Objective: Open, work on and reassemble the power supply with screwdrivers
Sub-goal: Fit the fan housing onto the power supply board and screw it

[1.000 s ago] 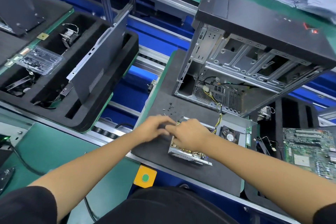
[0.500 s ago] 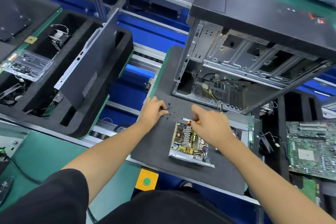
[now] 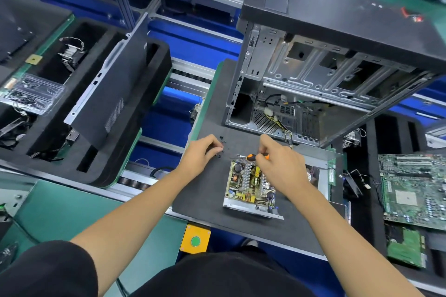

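Note:
The power supply (image 3: 248, 185) lies open on the black foam mat (image 3: 207, 202), its circuit board and silver heat sinks exposed. My right hand (image 3: 277, 164) holds an orange and black screwdriver (image 3: 251, 157) lying level over the far edge of the supply, tip pointing left. My left hand (image 3: 201, 153) rests on the mat to the left, fingers curled at several small black screws (image 3: 221, 146); whether it pinches one is hidden. The supply's metal cover (image 3: 323, 169) lies to the right, partly behind my right arm.
An open computer case (image 3: 325, 75) stands just behind the mat. A motherboard (image 3: 415, 190) lies at the right. A black foam tray (image 3: 79, 103) with a side panel and a clear screw box (image 3: 31, 94) sits at the left. A yellow button box (image 3: 195, 240) sits at the near edge.
Both hands came off the power supply, uncovering the board. The left hand went left to the loose screws; the right hand rose to the far edge with the screwdriver now visible.

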Motion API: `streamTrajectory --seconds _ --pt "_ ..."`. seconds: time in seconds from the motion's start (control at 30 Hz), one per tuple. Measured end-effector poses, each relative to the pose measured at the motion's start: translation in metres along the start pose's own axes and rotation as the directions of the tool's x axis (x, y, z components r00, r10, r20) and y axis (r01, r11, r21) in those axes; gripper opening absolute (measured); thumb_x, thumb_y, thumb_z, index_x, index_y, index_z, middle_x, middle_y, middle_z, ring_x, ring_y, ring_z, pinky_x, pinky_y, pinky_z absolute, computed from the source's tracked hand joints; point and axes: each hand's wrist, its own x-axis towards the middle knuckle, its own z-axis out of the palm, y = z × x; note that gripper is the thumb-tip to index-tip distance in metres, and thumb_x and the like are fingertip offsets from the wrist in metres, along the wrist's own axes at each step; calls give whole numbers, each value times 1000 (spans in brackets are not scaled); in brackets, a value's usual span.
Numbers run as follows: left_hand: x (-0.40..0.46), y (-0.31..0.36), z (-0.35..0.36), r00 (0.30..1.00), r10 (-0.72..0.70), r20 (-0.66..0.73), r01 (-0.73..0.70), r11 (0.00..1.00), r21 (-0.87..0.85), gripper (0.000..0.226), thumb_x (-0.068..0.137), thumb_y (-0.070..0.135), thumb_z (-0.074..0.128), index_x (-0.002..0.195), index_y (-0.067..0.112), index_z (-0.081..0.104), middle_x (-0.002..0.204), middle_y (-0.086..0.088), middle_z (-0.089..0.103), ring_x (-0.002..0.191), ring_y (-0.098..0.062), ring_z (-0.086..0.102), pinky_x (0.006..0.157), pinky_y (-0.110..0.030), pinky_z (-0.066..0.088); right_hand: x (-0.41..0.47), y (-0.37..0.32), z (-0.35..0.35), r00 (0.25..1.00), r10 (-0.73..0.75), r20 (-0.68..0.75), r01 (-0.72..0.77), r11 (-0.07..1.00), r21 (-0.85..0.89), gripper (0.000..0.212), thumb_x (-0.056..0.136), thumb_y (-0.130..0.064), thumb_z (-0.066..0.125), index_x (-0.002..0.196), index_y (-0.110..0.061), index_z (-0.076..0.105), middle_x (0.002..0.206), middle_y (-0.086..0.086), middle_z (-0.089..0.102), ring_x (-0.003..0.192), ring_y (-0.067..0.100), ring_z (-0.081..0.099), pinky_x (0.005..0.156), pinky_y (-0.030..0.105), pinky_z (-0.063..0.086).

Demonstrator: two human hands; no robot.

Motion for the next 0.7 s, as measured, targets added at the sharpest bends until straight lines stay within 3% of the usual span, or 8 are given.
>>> streamTrajectory --seconds 0.13,0.23,0.4,0.53,0.7 --pt "-20 5 4 992 -51 112 78 963 -257 9 98 18 70 96 21 61 91 2 76 87 -13 72 84 -25 56 0 -4 4 1000 -18 -4 18 1000 15 10 85 -30 46 85 -30 35 51 -3 54 50 14 49 48 28 28" --pt "-26 7 10 989 -68 128 103 950 -294 10 98 16 68 100 23 61 92 3 77 89 -14 72 86 -30 55 0 -7 6 999 -31 -11 31 999 30 9 83 -32 43 84 -30 35 48 -3 51 48 13 47 48 29 24" --pt "-30 6 15 985 -88 147 135 930 -342 13 101 13 62 106 25 64 98 5 78 97 -13 74 94 -27 54 2 -10 5 999 -39 -18 39 999 15 7 80 -35 39 84 -31 34 49 -4 52 49 12 48 48 28 25" --pt "-31 4 16 984 -121 132 163 911 -379 12 101 9 61 104 20 65 98 1 79 95 -18 75 97 -38 55 2 -11 5 998 -55 -13 55 998 3 8 80 -36 39 84 -31 34 48 -4 50 49 13 48 49 28 28" --pt "-32 6 18 980 -147 133 188 902 -388 13 102 8 58 104 19 65 97 0 79 94 -18 74 98 -41 55 3 -13 3 998 -64 -19 64 998 4 9 77 -39 37 83 -32 34 48 -5 49 50 10 46 49 29 27"
